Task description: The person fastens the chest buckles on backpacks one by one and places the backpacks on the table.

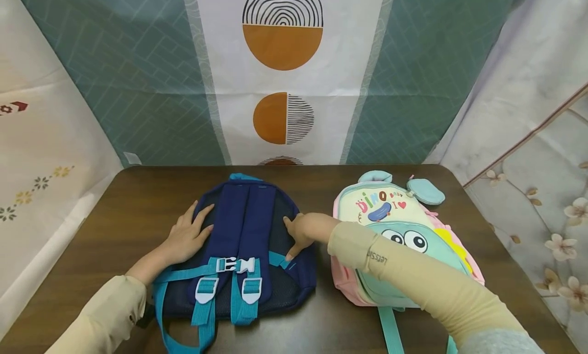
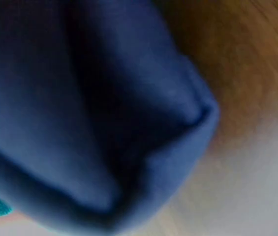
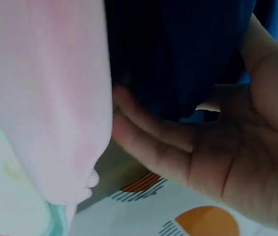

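A navy backpack [image 1: 254, 226] lies on the table with its shoulder-strap side up, teal webbing and white buckles towards the near end. My left hand [image 1: 184, 239] rests on its left edge, fingers spread over the fabric. At the right edge my right hand [image 1: 305, 231] holds the side of the bag, thumb and a finger on the back panel. The right wrist view shows further fingers [image 3: 153, 147] along the bag's side, with navy fabric [image 3: 178, 59] between them and the rest of the hand. Blurred navy fabric [image 2: 129, 98] fills most of the left wrist view.
Right of it lies a pink and mint dinosaur backpack [image 1: 413, 262], partly under my right forearm, with a small mint pouch [image 1: 426, 191] at its top. Its mint straps hang towards the near edge. The brown table [image 1: 133, 206] ends at a patterned cloth [image 1: 294, 78] behind.
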`<action>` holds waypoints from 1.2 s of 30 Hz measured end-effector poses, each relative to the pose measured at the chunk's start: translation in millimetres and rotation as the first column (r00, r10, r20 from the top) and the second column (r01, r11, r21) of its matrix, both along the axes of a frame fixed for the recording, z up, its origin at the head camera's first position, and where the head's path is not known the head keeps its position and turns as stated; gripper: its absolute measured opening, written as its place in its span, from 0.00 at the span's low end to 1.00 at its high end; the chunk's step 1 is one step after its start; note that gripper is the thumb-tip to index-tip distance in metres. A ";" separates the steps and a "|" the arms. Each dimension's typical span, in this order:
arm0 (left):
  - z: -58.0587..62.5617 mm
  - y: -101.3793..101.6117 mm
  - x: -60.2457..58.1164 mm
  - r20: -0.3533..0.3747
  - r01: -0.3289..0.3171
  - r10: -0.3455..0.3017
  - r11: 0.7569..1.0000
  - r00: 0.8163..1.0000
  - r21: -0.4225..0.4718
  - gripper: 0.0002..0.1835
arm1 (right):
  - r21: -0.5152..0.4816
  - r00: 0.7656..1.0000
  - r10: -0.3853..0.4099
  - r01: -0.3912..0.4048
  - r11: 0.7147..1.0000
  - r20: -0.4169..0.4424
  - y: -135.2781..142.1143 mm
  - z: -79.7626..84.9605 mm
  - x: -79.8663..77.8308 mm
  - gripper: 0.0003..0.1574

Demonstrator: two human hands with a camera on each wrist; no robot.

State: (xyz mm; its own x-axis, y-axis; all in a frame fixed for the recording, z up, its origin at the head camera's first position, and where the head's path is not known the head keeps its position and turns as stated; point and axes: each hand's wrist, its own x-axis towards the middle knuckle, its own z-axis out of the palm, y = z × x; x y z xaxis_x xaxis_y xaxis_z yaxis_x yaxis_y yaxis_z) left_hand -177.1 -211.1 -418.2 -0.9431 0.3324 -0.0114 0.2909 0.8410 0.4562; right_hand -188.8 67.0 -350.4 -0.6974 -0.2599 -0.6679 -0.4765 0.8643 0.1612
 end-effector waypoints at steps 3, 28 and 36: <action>5.5 1.8 -0.5 0.012 0.006 -0.006 1.000 1.000 -0.005 0.30 | -0.018 0.999 -0.027 0.026 1.000 -0.043 1.0 0.2 1.7 0.65; 23.3 -10.2 12.7 0.081 0.067 -0.074 0.994 0.994 0.088 0.33 | -0.221 0.983 -0.013 -0.029 0.975 -0.186 17.3 4.3 12.0 0.46; 46.1 13.9 37.5 0.031 0.184 -0.189 0.974 0.981 0.130 0.32 | -0.634 0.971 -0.071 -0.092 0.768 -0.227 14.3 18.4 19.4 0.39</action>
State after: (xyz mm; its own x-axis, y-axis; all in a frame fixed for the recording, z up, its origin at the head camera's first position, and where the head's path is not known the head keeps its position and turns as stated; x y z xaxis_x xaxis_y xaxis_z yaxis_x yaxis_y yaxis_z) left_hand -139.6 -197.3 -372.0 -0.8637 0.5039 0.0025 0.4152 0.7088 0.5702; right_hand -169.4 81.3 -332.0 -0.8002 -0.5751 -0.1701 -0.5069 0.8001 -0.3208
